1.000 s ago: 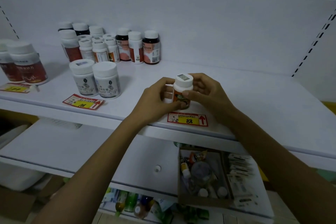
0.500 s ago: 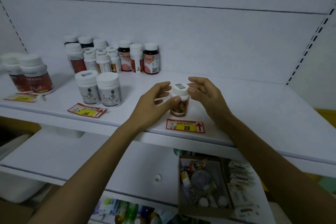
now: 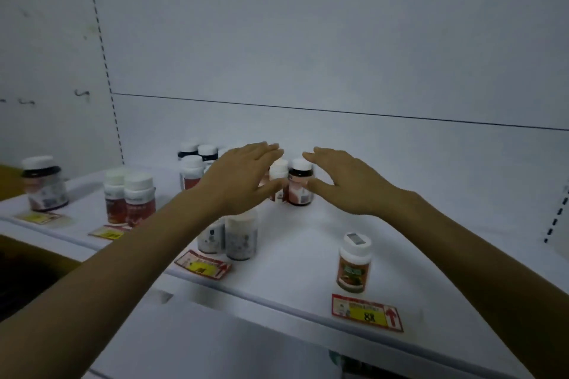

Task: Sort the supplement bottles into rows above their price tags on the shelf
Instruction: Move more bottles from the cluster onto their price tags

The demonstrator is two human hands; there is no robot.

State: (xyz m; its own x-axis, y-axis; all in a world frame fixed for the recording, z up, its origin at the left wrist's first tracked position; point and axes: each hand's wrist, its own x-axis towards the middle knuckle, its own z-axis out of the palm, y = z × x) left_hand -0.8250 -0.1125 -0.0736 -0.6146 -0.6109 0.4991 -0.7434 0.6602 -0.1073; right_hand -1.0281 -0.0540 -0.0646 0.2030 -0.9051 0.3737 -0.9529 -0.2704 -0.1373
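Note:
A small orange-labelled bottle with a white cap stands alone on the white shelf, just behind the red and yellow "88" price tag. My left hand and my right hand are both open, fingers spread, reaching over the mixed cluster of bottles at the back. A dark bottle with a white cap and a white bottle stand between my hands. Two grey-labelled bottles sit behind another price tag, partly hidden by my left forearm.
Two red-labelled bottles stand behind a tag further left. A larger dark-capped bottle stands at the far left with its tag. The white back wall rises behind the shelf; a lower shelf shows below.
Both hands let go of the orange-labelled bottle, now standing behind the "88" tag, and moved up and back to the cluster. The view has shifted so more of the left shelf shows.

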